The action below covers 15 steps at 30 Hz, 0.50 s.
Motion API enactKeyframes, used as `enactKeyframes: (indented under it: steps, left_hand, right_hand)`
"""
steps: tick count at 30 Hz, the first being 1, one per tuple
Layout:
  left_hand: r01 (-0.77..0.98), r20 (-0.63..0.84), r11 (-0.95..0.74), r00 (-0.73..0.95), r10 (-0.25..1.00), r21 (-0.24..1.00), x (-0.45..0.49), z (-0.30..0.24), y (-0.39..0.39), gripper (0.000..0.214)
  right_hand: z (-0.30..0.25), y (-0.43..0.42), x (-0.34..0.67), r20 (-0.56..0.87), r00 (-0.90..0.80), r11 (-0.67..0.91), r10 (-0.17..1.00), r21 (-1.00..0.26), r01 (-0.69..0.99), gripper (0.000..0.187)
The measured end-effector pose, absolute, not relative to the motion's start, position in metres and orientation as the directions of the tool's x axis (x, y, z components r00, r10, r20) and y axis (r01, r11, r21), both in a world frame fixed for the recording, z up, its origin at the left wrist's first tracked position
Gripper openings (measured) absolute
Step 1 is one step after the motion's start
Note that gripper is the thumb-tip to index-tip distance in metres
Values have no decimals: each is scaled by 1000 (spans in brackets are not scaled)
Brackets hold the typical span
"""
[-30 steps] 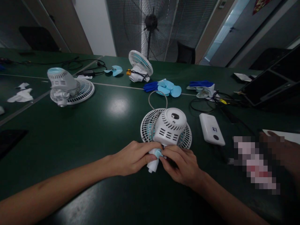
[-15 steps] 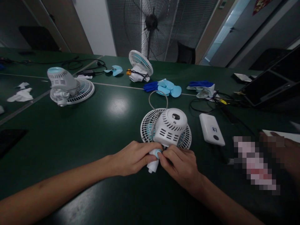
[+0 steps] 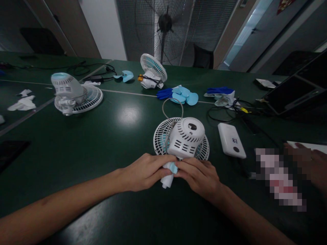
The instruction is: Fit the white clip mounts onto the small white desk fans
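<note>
A small white fan [image 3: 187, 136] lies grille-down on the dark green table, its vented motor housing uppermost. At its near end sticks out a white neck piece [image 3: 167, 181] with a light blue knob [image 3: 173, 167] on it. My left hand [image 3: 146, 172] is closed round the neck from the left, thumb below and index finger above. My right hand [image 3: 198, 175] pinches the blue knob from the right. Its fingertips are partly hidden behind the knob and each other. A thin grey cable loops up from the fan's left side.
Two more white fans stand on the table, one at the left [image 3: 67, 92] and one at the back [image 3: 152, 73]. Light blue fan blades [image 3: 187, 96] lie on blue gloves. To the right are a white power bank [image 3: 231, 140], black cables and another person's hand [image 3: 311, 160].
My right hand has turned a little at the knob, and more of the blue knob shows. My left hand and the fan have stayed put.
</note>
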State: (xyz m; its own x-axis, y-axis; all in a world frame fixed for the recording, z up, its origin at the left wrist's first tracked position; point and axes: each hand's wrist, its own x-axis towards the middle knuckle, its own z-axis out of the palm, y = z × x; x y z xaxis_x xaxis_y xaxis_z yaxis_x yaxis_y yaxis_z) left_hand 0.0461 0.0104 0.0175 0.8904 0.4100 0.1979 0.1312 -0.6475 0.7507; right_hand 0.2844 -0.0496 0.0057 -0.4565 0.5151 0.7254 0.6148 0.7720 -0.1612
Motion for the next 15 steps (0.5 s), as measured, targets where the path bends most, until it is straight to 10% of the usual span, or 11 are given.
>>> enactKeyframes:
  steps: [11,15]
  left_hand:
    - [138,192,-639,888,418,757,46,16,10,32]
    - [128,200,-642,889,413,756,45,15,10,33]
  right_hand:
    - [1,-58,273,711,-357,717,606,-293,633,5]
    - [-3,-57,287,690,-459,787,560,-269,556,34]
